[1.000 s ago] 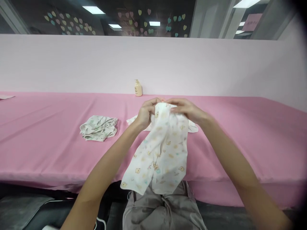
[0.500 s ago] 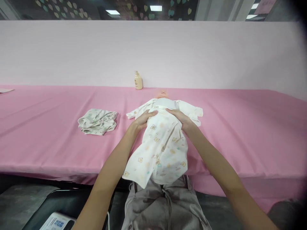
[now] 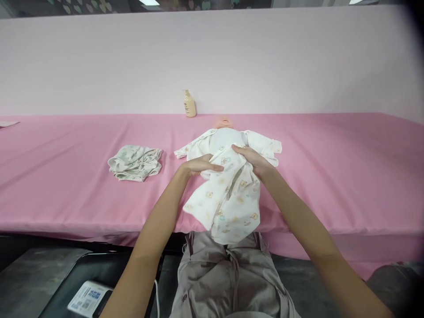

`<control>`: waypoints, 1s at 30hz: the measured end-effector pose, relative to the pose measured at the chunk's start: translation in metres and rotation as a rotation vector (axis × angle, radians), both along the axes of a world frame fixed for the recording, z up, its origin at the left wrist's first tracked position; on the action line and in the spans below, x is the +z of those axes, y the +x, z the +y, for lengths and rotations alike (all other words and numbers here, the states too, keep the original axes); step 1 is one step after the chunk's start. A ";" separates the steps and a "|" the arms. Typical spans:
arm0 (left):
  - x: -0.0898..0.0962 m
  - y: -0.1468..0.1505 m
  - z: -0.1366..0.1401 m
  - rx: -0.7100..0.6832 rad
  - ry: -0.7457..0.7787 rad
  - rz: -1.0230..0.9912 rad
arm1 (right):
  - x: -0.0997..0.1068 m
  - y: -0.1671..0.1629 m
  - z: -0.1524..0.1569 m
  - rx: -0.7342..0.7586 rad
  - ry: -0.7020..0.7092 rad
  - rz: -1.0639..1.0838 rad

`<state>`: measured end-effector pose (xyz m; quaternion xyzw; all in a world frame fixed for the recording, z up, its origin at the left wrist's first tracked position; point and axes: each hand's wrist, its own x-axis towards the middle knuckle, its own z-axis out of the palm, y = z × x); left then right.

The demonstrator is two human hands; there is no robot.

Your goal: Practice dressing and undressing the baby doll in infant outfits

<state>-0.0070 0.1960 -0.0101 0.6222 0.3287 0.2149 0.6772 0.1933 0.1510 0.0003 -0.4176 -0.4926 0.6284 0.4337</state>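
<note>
Both hands hold a pair of white baby pants (image 3: 228, 198) printed with small bears, the legs hanging toward me over the table's front edge. My left hand (image 3: 202, 164) is closed at the left of the waistband, its thumb laid across the cloth and its other fingers partly hidden. At the right of the waistband, my right hand (image 3: 253, 160) grips with the thumb on top. Just beyond lies a baby doll (image 3: 225, 123) on its back, with a white long-sleeved baby top (image 3: 198, 143) spread around its pale torso. The pants hide its lower body.
A crumpled pale patterned cloth (image 3: 135, 162) lies to the left on the pink-covered table (image 3: 331, 185). A cream pump bottle (image 3: 189, 104) stands by the white back wall (image 3: 265, 62). At lower left, a black chair (image 3: 76, 274) holds a white labelled device (image 3: 88, 298).
My left hand has shifted inward and bunched its side of the pants, so the left leg has drawn up and in. My right hand keeps its hold. The view has tilted slightly down.
</note>
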 end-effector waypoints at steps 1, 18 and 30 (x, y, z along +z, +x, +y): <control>-0.001 -0.001 0.000 -0.009 0.020 -0.007 | 0.000 0.000 0.000 -0.002 0.003 0.021; 0.001 0.003 -0.007 0.092 0.098 0.074 | 0.000 -0.002 0.003 -0.069 -0.008 0.130; -0.009 0.011 0.002 0.122 -0.118 -0.343 | -0.006 -0.003 0.002 0.007 0.089 0.248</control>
